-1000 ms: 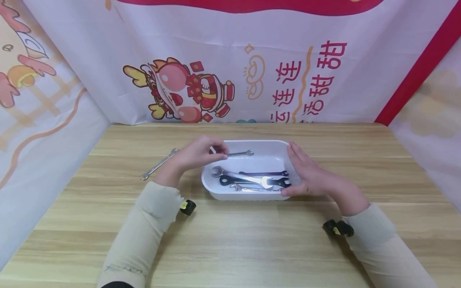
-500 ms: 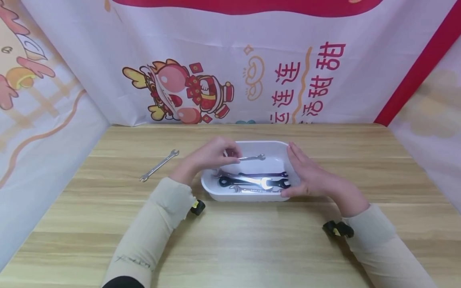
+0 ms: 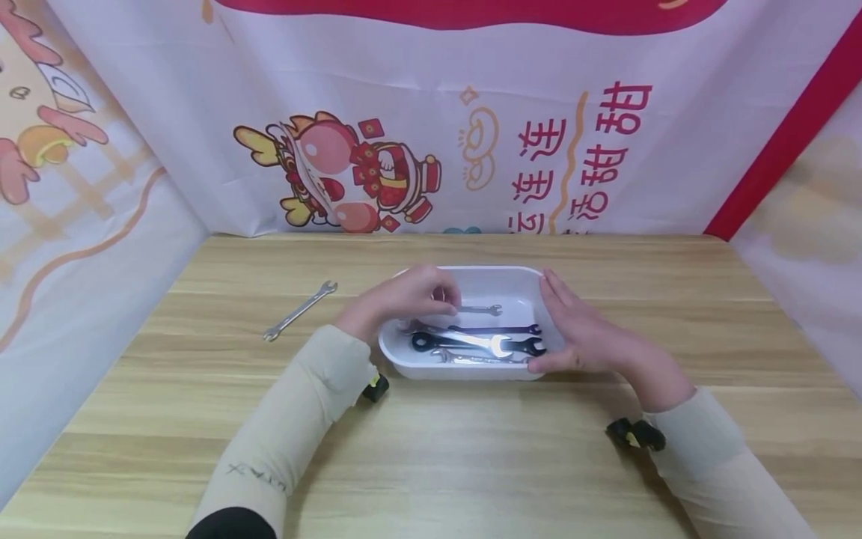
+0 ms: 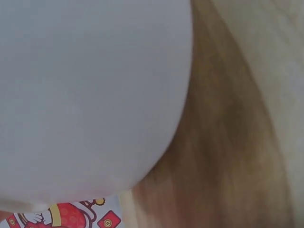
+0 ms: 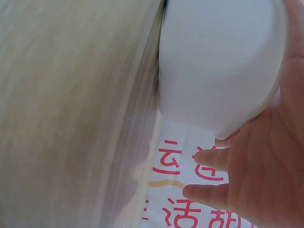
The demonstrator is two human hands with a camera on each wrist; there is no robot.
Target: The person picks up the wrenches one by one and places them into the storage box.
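A white plastic tray (image 3: 471,372) stands on the table, with several wrenches inside. Over its left end, my left hand (image 3: 414,296) pinches a small silver wrench (image 3: 485,309) low in the tray; whether that wrench touches the bottom, I cannot tell. Nearer the front lie a large silver wrench (image 3: 471,338), a black wrench (image 3: 528,346), a dark purple one (image 3: 505,329) and another silver one (image 3: 471,358). My right hand (image 3: 586,329) rests against the tray's right end, fingers straight along the rim. The left wrist view shows only the tray's outer wall (image 4: 90,95), not the fingers.
Left of the tray, a silver double-ended wrench (image 3: 299,311) lies on the wooden table (image 3: 471,457). A printed cloth (image 3: 377,60) hangs behind the table, and more cloth closes in both sides.
My left hand has moved right and slightly toward me, carrying the small wrench from the tray's far left rim down into it. The right hand keeps its place on the tray.
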